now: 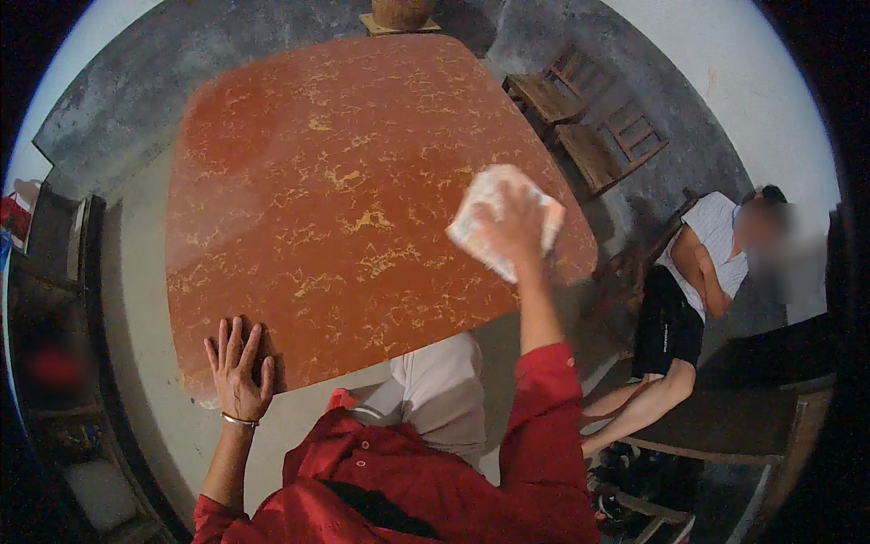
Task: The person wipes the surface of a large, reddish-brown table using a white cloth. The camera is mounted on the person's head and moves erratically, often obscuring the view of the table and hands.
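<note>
A reddish-brown table [299, 208] with yellow marbled streaks and rounded corners spreads out in front of me. Near its right side, my right hand [512, 218] presses a pale cloth [476, 238] with pinkish-orange patches against the top. Motion blurs that hand and the cloth a little. At the near left corner, my left hand [239, 367] lies flat on the table with its fingers spread and nothing under them that I can see. A metal bangle [240, 420] circles the left wrist.
Two wooden chairs [594, 154] stand beyond the table's right edge. A person [693, 272] in a white top and black shorts sits at the right. A round wooden tub [403, 13] is behind the far edge. Dark shelving [68, 299] lines the left side.
</note>
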### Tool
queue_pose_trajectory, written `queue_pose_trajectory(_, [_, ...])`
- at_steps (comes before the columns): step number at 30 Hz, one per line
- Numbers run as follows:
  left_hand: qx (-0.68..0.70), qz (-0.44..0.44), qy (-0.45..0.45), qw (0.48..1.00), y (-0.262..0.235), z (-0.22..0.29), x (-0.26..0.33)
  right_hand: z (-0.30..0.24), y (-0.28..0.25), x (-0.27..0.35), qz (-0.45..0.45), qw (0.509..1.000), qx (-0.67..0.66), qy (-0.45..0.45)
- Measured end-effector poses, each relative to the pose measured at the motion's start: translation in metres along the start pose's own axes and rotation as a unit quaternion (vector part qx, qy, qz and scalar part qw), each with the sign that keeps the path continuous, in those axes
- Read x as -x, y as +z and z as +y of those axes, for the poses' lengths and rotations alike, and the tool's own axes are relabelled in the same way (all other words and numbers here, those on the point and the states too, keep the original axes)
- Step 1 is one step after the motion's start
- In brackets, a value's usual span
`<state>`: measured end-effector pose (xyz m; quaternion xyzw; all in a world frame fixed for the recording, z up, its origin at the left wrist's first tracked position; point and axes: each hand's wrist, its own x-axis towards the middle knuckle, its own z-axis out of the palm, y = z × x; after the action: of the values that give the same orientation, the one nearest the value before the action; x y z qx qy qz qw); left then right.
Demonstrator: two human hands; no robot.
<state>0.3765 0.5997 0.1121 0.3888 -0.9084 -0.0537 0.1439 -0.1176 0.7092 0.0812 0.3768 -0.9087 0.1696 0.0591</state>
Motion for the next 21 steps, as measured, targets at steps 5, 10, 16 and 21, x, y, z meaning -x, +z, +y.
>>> queue_pose_trajectory(5, [-0.011, -0.009, -0.009, 1.000, -0.001, -0.004, 0.005, -0.079, -0.038, 0.093, -0.095, 0.969, -0.031, -0.225])
queue_pose_trajectory(10, [-0.011, -0.013, -0.014, 1.000, -0.001, -0.003, 0.006, 0.005, -0.047, 0.099, -0.008, 0.988, -0.021, -0.155])
queue_pose_trajectory(16, [-0.004, -0.020, -0.012, 1.000, -0.003, 0.000, 0.005, 0.089, -0.039, -0.011, -0.039, 0.990, 0.057, 0.120])
queue_pose_trajectory(21, [-0.005, -0.012, -0.010, 1.000, -0.006, 0.001, 0.004, 0.032, -0.006, -0.079, -0.049, 0.996, 0.009, 0.080])
